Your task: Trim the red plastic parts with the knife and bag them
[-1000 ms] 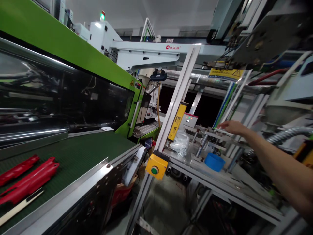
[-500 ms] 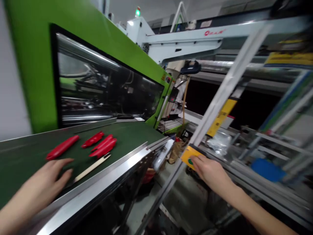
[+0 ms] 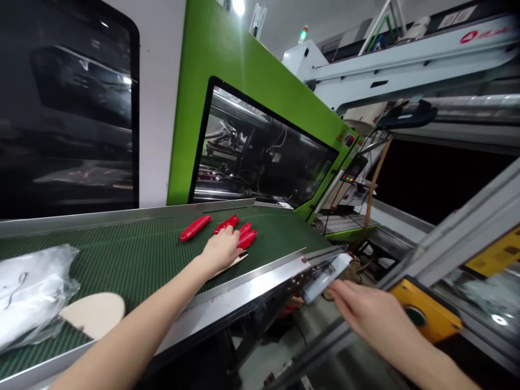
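Observation:
My left hand (image 3: 221,248) reaches over the green ribbed conveyor belt (image 3: 150,254), its fingers curled onto the red plastic parts (image 3: 247,236). Another red piece (image 3: 226,223) lies just beyond its knuckles, and a long red part (image 3: 195,228) rests farther left. A thin cream-coloured strip (image 3: 239,259) lies partly under that hand. My right hand (image 3: 361,303) is off the belt's near side, beside a yellow box with a green button (image 3: 426,311). Its fingers are pressed together at a greyish-white object (image 3: 327,277); whether they grip it is unclear.
A clear plastic bag (image 3: 36,290) and a beige rounded piece (image 3: 97,314) lie on the belt at left. Behind the belt stands a green machine (image 3: 260,70) with a dark window. A metal rail (image 3: 244,287) edges the near side, and a metal frame post (image 3: 479,216) rises at right.
The view has swung left. My left hand has moved forward from empty belt onto the red parts. My right hand has left the yellow button box and moved toward the greyish-white object.

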Action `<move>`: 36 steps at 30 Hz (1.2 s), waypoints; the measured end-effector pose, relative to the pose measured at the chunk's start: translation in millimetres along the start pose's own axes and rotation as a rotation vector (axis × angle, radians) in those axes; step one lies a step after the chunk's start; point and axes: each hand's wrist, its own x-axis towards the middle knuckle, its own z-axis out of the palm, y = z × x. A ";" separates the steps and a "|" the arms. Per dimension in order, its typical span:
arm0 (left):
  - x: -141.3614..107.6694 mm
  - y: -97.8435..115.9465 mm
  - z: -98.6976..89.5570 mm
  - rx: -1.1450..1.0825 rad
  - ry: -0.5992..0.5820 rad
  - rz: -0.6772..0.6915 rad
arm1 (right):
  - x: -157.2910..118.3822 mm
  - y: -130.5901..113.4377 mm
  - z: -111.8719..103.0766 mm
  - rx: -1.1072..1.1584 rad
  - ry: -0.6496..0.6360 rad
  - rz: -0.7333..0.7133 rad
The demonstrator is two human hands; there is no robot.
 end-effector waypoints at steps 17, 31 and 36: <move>-177.4 -2.1 -106.7 -0.805 0.590 -0.442 | 198.1 -116.0 59.9 0.627 -0.228 -0.567; -322.7 62.6 -62.3 -1.821 0.554 -0.908 | 47.7 -208.9 -34.4 1.216 -0.025 -0.376; -341.6 76.3 -46.6 -1.791 0.537 -0.971 | 23.0 -246.9 -44.4 1.384 -0.012 -0.399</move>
